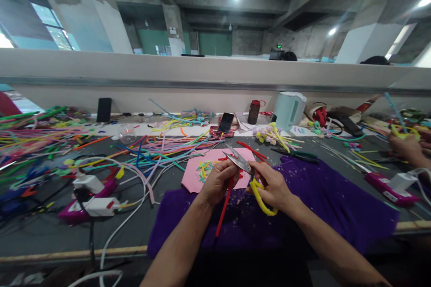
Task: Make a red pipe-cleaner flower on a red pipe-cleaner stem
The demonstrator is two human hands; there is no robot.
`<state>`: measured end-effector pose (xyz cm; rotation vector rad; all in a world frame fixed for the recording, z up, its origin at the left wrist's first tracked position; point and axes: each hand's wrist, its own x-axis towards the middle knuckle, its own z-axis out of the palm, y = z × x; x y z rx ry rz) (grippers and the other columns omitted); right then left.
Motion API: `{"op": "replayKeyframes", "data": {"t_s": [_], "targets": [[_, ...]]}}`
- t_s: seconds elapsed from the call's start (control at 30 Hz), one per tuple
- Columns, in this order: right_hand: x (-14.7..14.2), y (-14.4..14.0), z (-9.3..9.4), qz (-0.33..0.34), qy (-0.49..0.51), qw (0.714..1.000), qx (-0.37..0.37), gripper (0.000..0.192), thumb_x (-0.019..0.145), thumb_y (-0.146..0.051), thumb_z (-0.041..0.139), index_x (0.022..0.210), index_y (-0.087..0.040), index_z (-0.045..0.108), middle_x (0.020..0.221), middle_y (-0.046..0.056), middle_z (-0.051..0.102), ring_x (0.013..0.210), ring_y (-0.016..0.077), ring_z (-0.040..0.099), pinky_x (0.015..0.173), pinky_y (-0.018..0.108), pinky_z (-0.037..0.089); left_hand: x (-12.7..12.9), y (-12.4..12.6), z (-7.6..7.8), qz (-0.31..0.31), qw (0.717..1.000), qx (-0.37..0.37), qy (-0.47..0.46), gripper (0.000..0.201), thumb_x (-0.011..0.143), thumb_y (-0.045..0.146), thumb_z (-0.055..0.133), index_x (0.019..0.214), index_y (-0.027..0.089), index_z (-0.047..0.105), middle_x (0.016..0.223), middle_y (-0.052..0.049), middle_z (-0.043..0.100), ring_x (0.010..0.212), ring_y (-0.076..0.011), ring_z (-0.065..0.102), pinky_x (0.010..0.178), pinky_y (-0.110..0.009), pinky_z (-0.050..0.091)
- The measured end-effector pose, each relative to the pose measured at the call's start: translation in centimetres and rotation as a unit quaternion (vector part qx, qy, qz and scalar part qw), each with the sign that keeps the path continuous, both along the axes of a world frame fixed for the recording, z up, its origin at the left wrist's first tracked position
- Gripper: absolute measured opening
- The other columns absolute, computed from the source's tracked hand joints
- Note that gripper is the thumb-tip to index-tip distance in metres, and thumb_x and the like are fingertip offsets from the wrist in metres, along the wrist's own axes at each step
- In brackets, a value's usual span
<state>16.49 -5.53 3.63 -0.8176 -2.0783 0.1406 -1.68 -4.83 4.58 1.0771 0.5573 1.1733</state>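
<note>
My left hand [220, 179] is closed on a red pipe cleaner [225, 210], whose long end hangs down toward my lap. In my right hand [271, 184] are scissors [240, 161] with yellow-wrapped handles; their blades are parted and reach up beside my left fingertips. Whether the blades touch the pipe cleaner is hidden by my fingers. Beneath both hands lies a pink sheet [192, 175] bearing short cut pieces [204, 170] in yellow, green and white, with red bits near the blades. A purple cloth [313, 193] spreads under the sheet and toward me.
Loose pipe cleaners [161, 150] cover the table's left side. Power strips [107, 188] with white cables stand left and right [390, 188]. Behind are a phone [226, 122], a brown bottle [254, 112], a kettle [290, 110] and pliers [299, 155]. Another person's hand [407, 145] works at far right.
</note>
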Motion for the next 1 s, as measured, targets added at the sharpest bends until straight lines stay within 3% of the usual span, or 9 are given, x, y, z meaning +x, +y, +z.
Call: {"op": "replayKeyframes", "data": {"t_s": [0.47, 1.0], "targets": [[0.09, -0.01, -0.04, 0.003, 0.002, 1.000, 0.014, 0.058, 0.072, -0.030, 0.063, 0.125, -0.021, 0.043, 0.081, 0.004, 0.052, 0.068, 0.0154, 0.050, 0.064, 0.029, 0.045, -0.07, 0.12, -0.11, -0.005, 1.000, 0.017, -0.002, 0.024, 0.072, 0.035, 0.060, 0.066, 0.013, 0.051, 0.045, 0.003, 0.045, 0.038, -0.0048, 0.034, 0.040, -0.020, 0.017], [0.16, 0.05, -0.15, -0.030, -0.029, 0.999, 0.026, 0.057, 0.071, -0.030, 0.063, 0.123, -0.018, 0.044, 0.084, 0.006, 0.054, 0.071, 0.0166, 0.052, 0.064, 0.029, 0.045, 0.05, -0.11, 0.06, -0.009, 1.000, -0.013, -0.002, 0.024, 0.069, 0.034, 0.065, 0.071, 0.013, 0.054, 0.049, 0.003, 0.050, 0.040, -0.0046, 0.039, 0.040, -0.018, 0.022]]}}
